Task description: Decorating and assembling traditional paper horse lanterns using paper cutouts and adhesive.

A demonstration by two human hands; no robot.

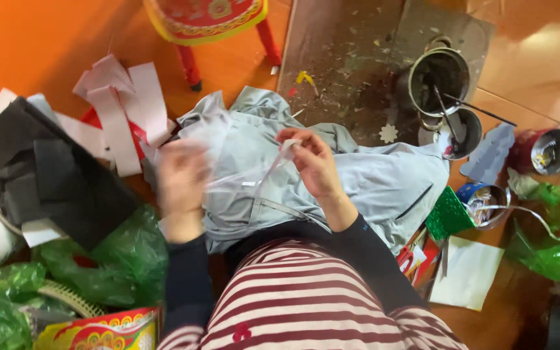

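Seen from above, a person's 2 hands work a clear plastic bag point(241, 170) over a grey garment point(384, 185) spread on the lap. The right hand point(314, 162) pinches a white strip point(288, 150) at the bag's top edge; the left hand point(181, 175), blurred, appears closed on the bag's other side. Green bags point(121, 259) lie alongside.

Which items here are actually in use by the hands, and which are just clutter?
In use:
- clear plastic bag, touched by the blurred left hand
- white strip, pinched in the right hand
- grey jacket under both

Lying about:
- metal tins
- pink-white strips
- black sheets
- green bags
- red stool
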